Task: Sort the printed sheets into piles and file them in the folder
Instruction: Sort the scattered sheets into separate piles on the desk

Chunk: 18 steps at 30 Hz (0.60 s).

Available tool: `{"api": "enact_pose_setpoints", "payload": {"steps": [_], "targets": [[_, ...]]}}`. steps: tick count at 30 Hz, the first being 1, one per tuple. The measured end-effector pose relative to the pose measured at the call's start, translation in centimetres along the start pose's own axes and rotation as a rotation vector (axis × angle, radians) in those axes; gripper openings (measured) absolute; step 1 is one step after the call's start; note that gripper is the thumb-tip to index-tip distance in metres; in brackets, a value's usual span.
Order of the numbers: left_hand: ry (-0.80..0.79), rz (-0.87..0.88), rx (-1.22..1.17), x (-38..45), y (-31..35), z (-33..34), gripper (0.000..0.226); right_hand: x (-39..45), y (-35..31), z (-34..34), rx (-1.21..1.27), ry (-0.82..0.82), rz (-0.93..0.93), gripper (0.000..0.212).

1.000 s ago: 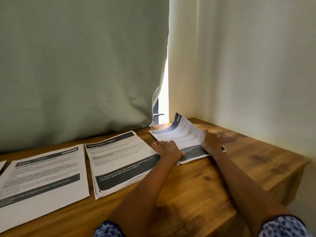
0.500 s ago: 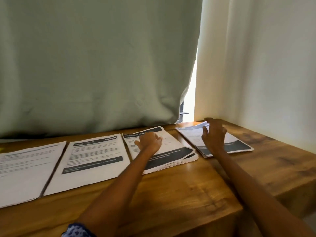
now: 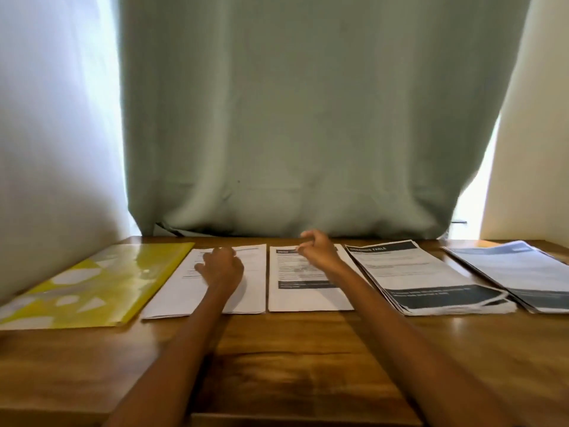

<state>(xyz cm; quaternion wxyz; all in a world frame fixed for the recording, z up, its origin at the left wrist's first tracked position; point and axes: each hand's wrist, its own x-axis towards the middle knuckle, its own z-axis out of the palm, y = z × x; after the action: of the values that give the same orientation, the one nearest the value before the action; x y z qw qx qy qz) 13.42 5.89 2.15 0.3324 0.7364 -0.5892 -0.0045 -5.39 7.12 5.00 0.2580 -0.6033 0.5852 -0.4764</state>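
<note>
Head view: blurred hands (image 3: pixel 268 260), grips unclear, over printed sheets (image 3: pixel 308 300); rightmost pile (image 3: pixel 523 272) cropped.

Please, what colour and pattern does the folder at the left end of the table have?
In the head view, the folder is glossy yellow with pale white and grey shapes.

A row of paper fills the back strip of the wooden table (image 3: pixel 292 365), just in front of the green curtain (image 3: pixel 308 118): a yellow folder (image 3: pixel 101 282) at the curtain's left end, then four piles side by side, with only thin gaps between them. The left hand (image 3: pixel 222 268) lies over the first pile (image 3: pixel 178 297) and the right hand (image 3: pixel 317 251) over the second pile (image 3: pixel 308 297). The table's near half is bare wood, crossed only by the two forearms.
</note>
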Motion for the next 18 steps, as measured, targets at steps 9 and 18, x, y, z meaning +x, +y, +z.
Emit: {"api": "enact_pose_setpoints", "payload": {"steps": [9, 18], "targets": [[-0.228, -0.186, 0.160, 2.8, -7.7, -1.4, 0.039, 0.9, -2.0, 10.0, -0.378, -0.196, -0.027, 0.050], [-0.126, -0.293, 0.012, 5.6, -8.6, -2.2, 0.039, 1.1, -1.7, 12.0, -0.488, -0.172, -0.084, 0.047]]}}
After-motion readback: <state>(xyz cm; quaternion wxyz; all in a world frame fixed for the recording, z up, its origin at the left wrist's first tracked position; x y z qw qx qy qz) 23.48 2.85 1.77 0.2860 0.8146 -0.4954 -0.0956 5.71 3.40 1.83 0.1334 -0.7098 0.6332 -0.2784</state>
